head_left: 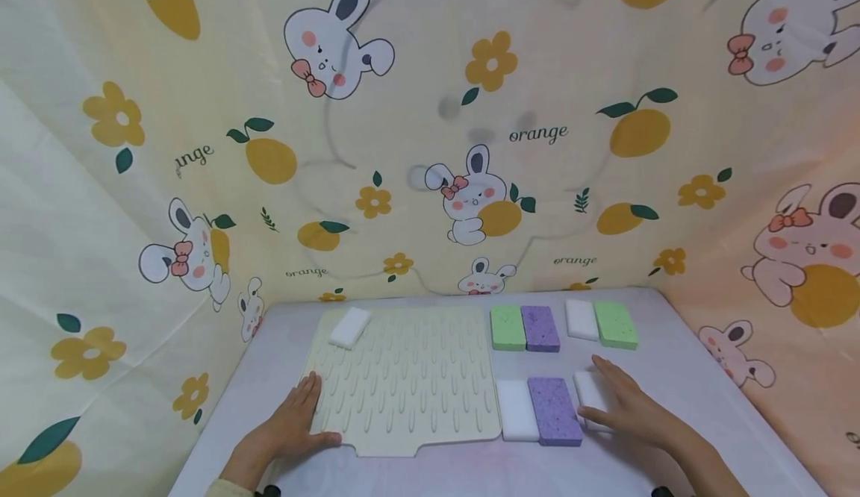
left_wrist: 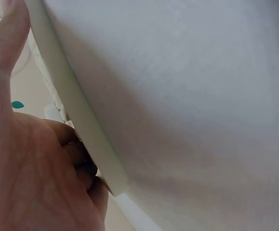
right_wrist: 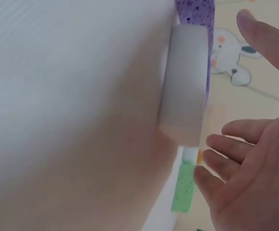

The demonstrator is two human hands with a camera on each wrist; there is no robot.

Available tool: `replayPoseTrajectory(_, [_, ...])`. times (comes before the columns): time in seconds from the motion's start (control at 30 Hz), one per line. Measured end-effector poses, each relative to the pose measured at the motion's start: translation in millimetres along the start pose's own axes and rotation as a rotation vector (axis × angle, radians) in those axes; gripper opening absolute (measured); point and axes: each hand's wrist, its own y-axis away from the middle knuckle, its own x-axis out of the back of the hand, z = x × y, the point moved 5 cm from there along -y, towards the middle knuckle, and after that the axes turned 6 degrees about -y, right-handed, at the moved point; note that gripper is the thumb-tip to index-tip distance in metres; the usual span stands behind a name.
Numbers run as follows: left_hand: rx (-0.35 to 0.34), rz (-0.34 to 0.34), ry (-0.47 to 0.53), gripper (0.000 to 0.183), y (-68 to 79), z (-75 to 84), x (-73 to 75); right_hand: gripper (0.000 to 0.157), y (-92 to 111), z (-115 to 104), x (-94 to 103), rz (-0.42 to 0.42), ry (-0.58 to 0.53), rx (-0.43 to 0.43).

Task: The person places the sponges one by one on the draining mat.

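Observation:
A cream mat with raised ridges (head_left: 410,377) lies flat on the table, a white sponge (head_left: 350,327) on its far left corner. My left hand (head_left: 289,422) touches the mat's left edge, fingers extended along it and thumb at the near edge. In the left wrist view, the mat's rim (left_wrist: 81,106) runs past the fingers. My right hand (head_left: 631,404) hovers with spread fingers over another white sponge (head_left: 591,389), partly covering it. The right wrist view shows a gap between the fingers and that sponge. Beside it lie a purple sponge (head_left: 554,411) and a white one (head_left: 518,411).
Farther back, right of the mat, a green sponge (head_left: 507,327) and a purple one (head_left: 540,328) lie side by side. A white sponge (head_left: 581,319) and a green one (head_left: 616,324) form another pair. Printed cloth (head_left: 430,109) encloses the table (head_left: 463,474) behind and at both sides.

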Motion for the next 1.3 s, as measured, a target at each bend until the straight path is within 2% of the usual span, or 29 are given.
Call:
replayPoseTrajectory(0.33, [0.026, -0.032, 0.017, 0.131, 1.1, 0.8, 3.6, 0.111, 10, 15, -5.3, -0.050, -0.020, -0.051])
replayPoseTrajectory(0.57, [-0.015, 0.015, 0.063, 0.131, -0.2, 1.2, 6.8, 0.119, 12, 19, -2.1, -0.032, -0.012, -0.021])
replayPoseTrajectory(0.7, [-0.011, 0.007, 0.058, 0.129, -0.9, 2.0, 5.9, 0.122, 15, 21, -0.6, -0.050, -0.017, -0.016])
replayPoseTrajectory(0.9, [0.023, -0.012, 0.013, 0.130, -0.5, 1.3, 2.0, 0.117, 18, 25, -0.8, -0.075, -0.083, -0.034])
replayPoseTrajectory(1.03, [0.038, -0.015, 0.001, 0.130, -0.3, -0.2, 0.2, 0.113, 19, 25, -1.5, -0.061, -0.100, 0.008])
replayPoseTrajectory(1.13, [0.040, -0.016, -0.001, 0.129, 0.5, 0.3, 1.3, 0.110, 19, 24, -1.1, -0.044, -0.092, 0.034])
replayPoseTrajectory(1.3, [0.033, -0.016, 0.008, 0.128, 2.9, 2.2, 3.5, 0.108, 18, 24, -0.2, -0.021, -0.062, 0.031])
